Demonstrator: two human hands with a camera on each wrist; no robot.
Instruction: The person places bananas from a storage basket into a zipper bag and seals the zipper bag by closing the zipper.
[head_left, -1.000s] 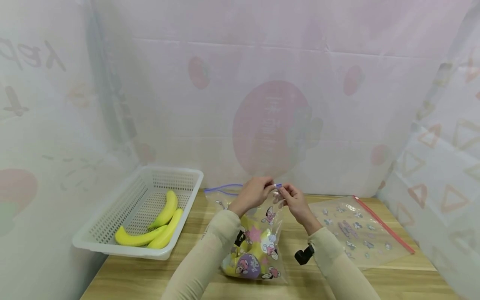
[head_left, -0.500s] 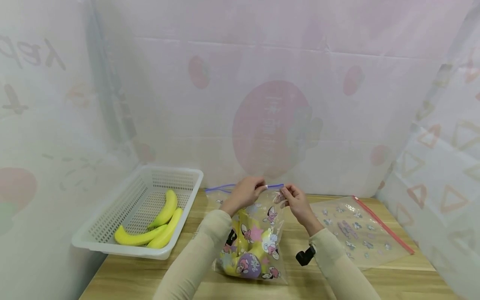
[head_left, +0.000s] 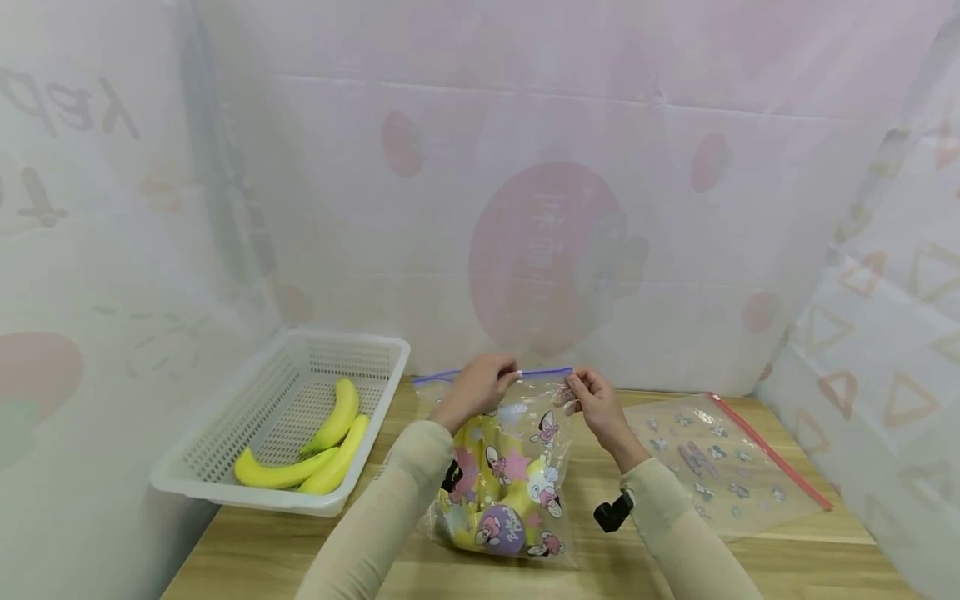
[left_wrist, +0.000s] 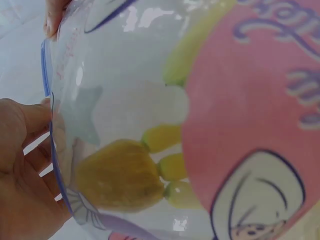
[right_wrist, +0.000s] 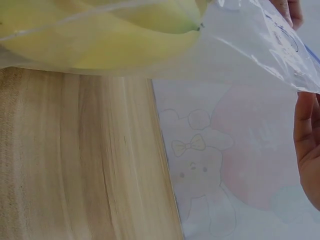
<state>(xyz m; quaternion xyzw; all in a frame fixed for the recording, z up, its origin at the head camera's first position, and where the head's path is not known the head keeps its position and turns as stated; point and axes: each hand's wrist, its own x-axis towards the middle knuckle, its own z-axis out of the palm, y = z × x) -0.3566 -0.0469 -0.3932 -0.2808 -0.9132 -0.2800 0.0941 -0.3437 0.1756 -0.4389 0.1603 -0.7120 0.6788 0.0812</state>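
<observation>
Sliding leftward, the left hand (head_left: 474, 390) is pinched on the bag (head_left: 501, 479) seal (head_left: 536, 372); its corner is held by the right hand (head_left: 592, 402), closure lengthening.

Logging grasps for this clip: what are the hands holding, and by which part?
Both the left hand and right hand pinch the cartoon-printed zip bag at its blue-zipped top edge.

basket (head_left: 225, 492) left, filled bag (head_left: 502, 492) centre, flat bag (head_left: 720, 467) right
</observation>
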